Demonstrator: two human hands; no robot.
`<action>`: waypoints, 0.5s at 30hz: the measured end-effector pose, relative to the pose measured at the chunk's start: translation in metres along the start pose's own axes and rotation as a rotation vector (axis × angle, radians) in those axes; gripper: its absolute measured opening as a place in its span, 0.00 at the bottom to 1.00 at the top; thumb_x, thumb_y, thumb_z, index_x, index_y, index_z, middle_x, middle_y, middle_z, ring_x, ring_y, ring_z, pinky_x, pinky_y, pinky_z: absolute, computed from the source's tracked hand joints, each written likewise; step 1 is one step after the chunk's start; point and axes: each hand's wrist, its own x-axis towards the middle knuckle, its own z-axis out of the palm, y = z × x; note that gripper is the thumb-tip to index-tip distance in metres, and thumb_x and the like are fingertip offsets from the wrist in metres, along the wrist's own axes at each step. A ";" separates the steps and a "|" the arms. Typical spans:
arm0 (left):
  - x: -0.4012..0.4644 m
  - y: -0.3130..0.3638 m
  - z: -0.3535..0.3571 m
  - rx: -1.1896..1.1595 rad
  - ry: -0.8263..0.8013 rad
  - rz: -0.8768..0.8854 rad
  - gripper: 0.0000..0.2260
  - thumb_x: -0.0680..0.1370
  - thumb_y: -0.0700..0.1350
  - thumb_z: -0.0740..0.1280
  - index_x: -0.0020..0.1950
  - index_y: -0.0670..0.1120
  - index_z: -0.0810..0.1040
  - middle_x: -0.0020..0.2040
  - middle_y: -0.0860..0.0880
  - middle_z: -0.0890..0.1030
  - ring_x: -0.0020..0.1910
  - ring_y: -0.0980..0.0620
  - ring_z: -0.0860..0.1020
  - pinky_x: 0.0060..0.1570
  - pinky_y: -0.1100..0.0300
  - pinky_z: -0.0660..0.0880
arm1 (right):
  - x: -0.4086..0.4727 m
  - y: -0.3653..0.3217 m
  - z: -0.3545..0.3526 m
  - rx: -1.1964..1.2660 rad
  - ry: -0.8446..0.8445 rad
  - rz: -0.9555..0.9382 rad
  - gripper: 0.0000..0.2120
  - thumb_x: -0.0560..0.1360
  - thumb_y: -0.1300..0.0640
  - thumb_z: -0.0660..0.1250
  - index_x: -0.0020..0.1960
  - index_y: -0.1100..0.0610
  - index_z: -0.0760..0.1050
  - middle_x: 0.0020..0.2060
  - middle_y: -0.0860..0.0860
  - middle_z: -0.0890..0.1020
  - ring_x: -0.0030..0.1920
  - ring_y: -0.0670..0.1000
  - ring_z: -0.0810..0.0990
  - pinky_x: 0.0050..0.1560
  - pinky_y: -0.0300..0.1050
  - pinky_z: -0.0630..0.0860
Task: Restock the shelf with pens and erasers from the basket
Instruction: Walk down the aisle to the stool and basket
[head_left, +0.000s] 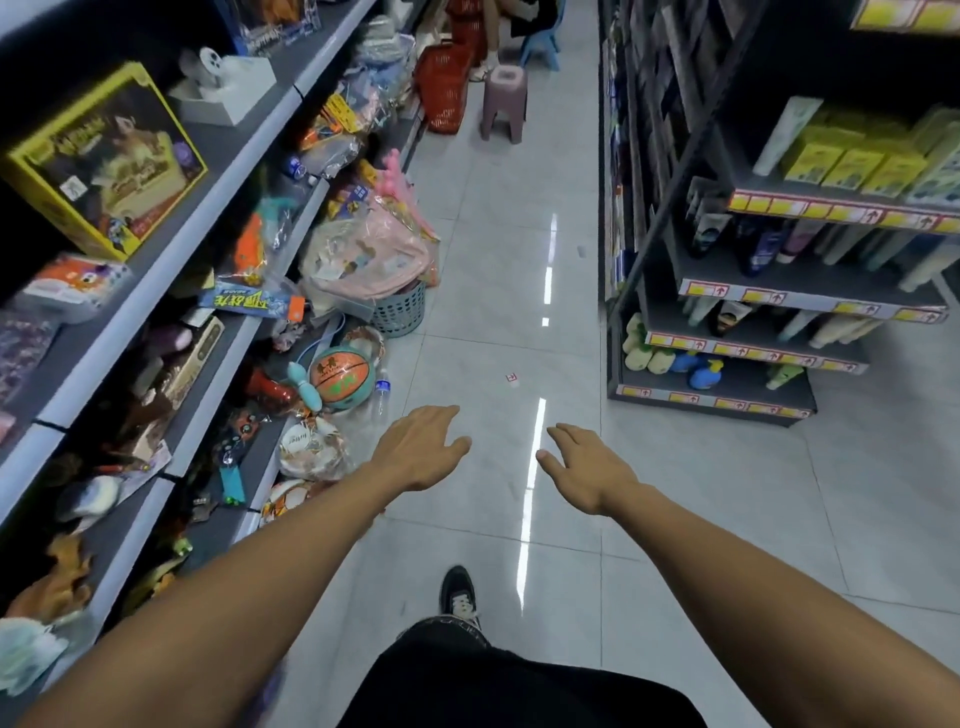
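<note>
My left hand (418, 449) and my right hand (584, 465) are both stretched out in front of me over the tiled aisle floor, palms down, fingers loosely apart, holding nothing. No pens or erasers show in this view. A red shopping basket (441, 88) leans against the left shelving far down the aisle, well beyond my hands. A blue-grey perforated basket (400, 312) full of pink bagged goods stands on the floor by the left shelf.
Toy shelves (171, 270) run along my left, with balls (343, 376) and a water bottle at floor level. A dark shelf unit (727, 400) of bottles stands on the right. A pink stool (504, 104), a blue chair and a seated person are at the aisle's far end.
</note>
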 end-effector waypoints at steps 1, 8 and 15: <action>0.015 -0.006 -0.010 0.005 0.000 0.004 0.35 0.79 0.67 0.53 0.83 0.53 0.60 0.82 0.50 0.65 0.80 0.47 0.64 0.76 0.44 0.66 | 0.016 -0.007 -0.009 0.002 0.010 0.001 0.33 0.85 0.37 0.49 0.84 0.53 0.54 0.83 0.50 0.58 0.83 0.52 0.54 0.81 0.51 0.56; 0.107 -0.027 -0.068 0.034 -0.018 0.059 0.33 0.81 0.64 0.56 0.84 0.51 0.60 0.82 0.49 0.64 0.81 0.47 0.63 0.77 0.45 0.64 | 0.104 -0.033 -0.058 0.010 0.040 0.020 0.32 0.85 0.38 0.49 0.84 0.53 0.55 0.83 0.49 0.59 0.82 0.52 0.54 0.80 0.51 0.57; 0.193 -0.019 -0.109 0.058 -0.046 0.088 0.31 0.83 0.62 0.57 0.84 0.51 0.59 0.83 0.49 0.63 0.81 0.47 0.61 0.77 0.45 0.60 | 0.183 -0.009 -0.100 0.012 0.051 0.060 0.33 0.85 0.37 0.49 0.84 0.53 0.55 0.83 0.50 0.59 0.82 0.52 0.55 0.80 0.52 0.57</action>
